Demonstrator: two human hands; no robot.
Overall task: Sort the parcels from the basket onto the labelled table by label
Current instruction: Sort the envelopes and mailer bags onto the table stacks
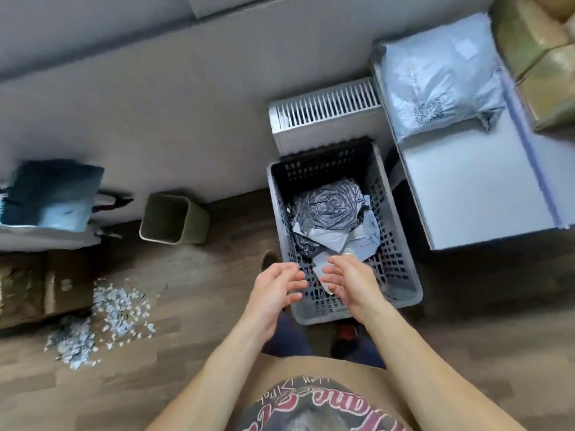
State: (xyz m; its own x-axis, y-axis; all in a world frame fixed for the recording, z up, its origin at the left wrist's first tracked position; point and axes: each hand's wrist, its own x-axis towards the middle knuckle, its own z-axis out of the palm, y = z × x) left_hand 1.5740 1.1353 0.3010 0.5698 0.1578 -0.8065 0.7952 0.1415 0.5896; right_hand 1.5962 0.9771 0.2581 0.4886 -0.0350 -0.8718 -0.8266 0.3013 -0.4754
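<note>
Both hands are over the near end of the basket, which sits on the wood floor just left of the white counter.

Left hand: palm turned inward, fingers loosely spread and slightly curled, holding nothing. It sits over the basket's near-left corner.

Right hand: palm faces the left hand, fingers extended and relaxed, no grip visible. A small pale parcel shows in the gap between the hands. Can't tell whether the right fingers touch it or just hover above it.

Basket contents:
- A crumpled dark grey poly parcel at the far end.
- A light grey parcel against the right wall, partly overlapping the dark one.
- The small pale parcel nearest the person.

Counter:
- One large light grey poly parcel lies at the far end, with a printed code patch facing up.
- A purple tape strip runs lengthwise along the counter on its right.
- Any label text there is too blurred to read.
- Cardboard boxes are stacked beyond the tape, top right.

Surroundings:
- A white radiator on the wall, right behind the basket.
- A green waste bin on the floor, well left of the basket.
- A scatter of pale packing scraps on the floor, further left.
</note>
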